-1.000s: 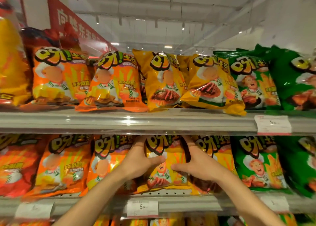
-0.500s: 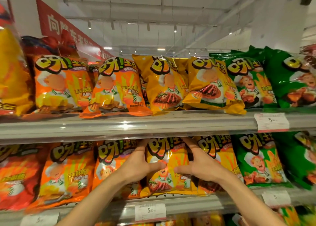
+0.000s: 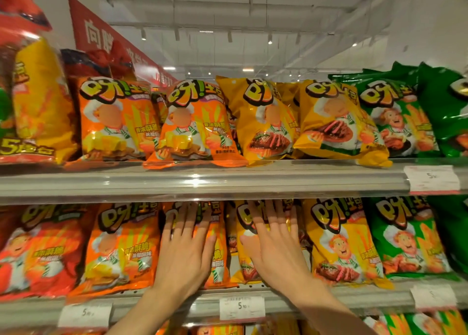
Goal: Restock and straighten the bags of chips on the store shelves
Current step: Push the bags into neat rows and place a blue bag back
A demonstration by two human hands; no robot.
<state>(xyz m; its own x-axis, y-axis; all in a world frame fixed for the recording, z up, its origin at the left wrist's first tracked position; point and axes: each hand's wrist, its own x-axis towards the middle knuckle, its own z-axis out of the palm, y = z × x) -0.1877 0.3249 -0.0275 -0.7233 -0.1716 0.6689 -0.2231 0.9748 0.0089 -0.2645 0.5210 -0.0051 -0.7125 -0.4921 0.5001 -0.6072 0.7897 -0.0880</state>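
Both hands are flat against the bags on the middle shelf (image 3: 329, 300) right now. The left hand (image 3: 183, 256) has its fingers (image 3: 186, 223) straight and spread, pressing on the front of an orange chip bag (image 3: 215, 248), nothing grasped, just palm and fingers laid on it. The right hand (image 3: 276, 253) does the same on the yellow chip bag (image 3: 244, 233) just beside it, fingers released and reaching up toward the underside of the upper shelf (image 3: 228, 182). The fingertips look a bit smeared, so I can't tell exactly how hard they're pushing. Both bags stand upright in the row, with another orange bag (image 3: 121, 248) to the left and a yellow steak-picture bag (image 3: 342, 243) to the right, then green bags (image 3: 410, 236) further along. The upper shelf carries the same mix of flavours, a couple of them leaning over the edge. A price tag (image 3: 241, 307) sits on the rail just below the wrists.
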